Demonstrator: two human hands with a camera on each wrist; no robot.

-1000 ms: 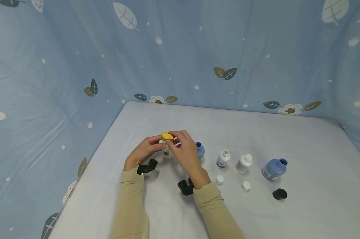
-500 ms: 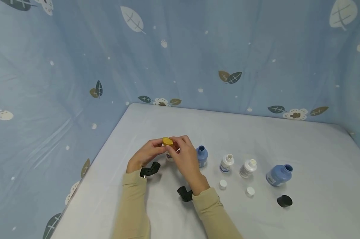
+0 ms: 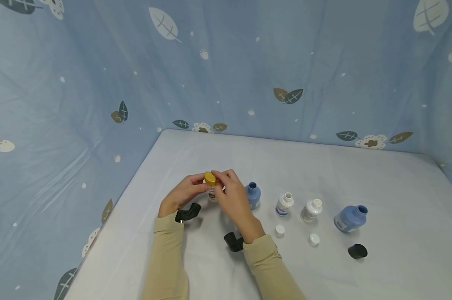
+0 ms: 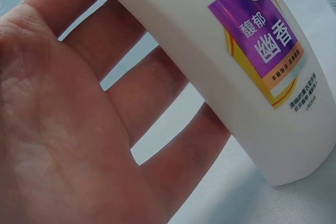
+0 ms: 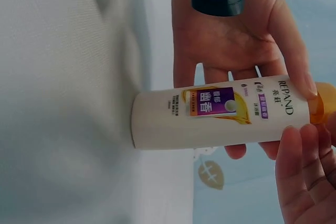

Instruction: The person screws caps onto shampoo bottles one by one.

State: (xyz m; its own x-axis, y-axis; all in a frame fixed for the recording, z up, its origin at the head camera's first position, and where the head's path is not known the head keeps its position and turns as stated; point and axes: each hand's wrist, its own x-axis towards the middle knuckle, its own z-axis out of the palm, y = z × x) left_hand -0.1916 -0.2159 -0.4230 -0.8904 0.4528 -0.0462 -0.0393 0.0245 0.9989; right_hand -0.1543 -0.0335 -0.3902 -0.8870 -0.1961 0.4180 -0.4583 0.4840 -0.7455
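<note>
A white body wash bottle with a purple label stands on the table, partly hidden by the hands in the head view. Its yellow cap sits at the top. My left hand grips the upper bottle; in the right wrist view its thumb lies just below the cap, with the fingers behind the bottle. With its fingertips, my right hand pinches the cap from the right. The left wrist view has the left palm beside the bottle's purple label.
Right of the hands stand uncapped bottles: a blue bottle, two small white bottles and another blue bottle. Two white caps and a black cap lie in front of them. Patterned blue cloth hangs behind.
The yellow cap has turned between the right fingers, from lying broadside to a more lengthwise angle, and sits lower against the bottle. The camera view has shifted slightly.
</note>
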